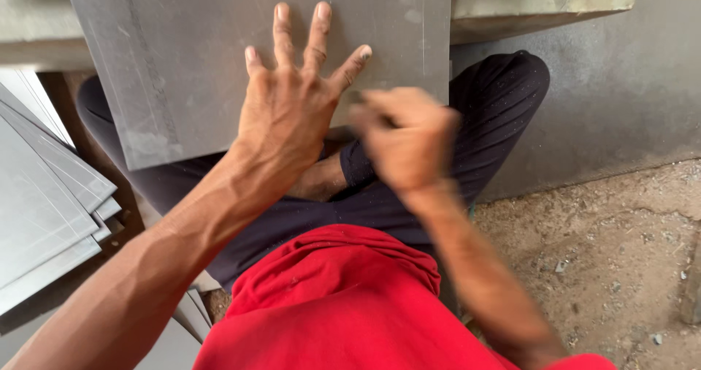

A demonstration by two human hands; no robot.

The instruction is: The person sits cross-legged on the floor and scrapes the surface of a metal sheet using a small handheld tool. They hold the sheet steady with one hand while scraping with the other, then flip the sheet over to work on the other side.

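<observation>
While the left hand [288, 103] presses flat with fingers spread on one grey sheet [182, 56] lying across the lap, dusty and scratched, the blurred right hand [405, 140] looks closed, grip unclear. Several similar sheets [44, 195] stacked left.

Flat grey sheet [190, 56], dusty and scuffed, across the lap, near edge over the dark trousers

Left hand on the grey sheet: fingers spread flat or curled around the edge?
Spread flat. The left hand lies palm-down on the grey sheet, fingers fanned apart and straight, none hooked over an edge.
</observation>
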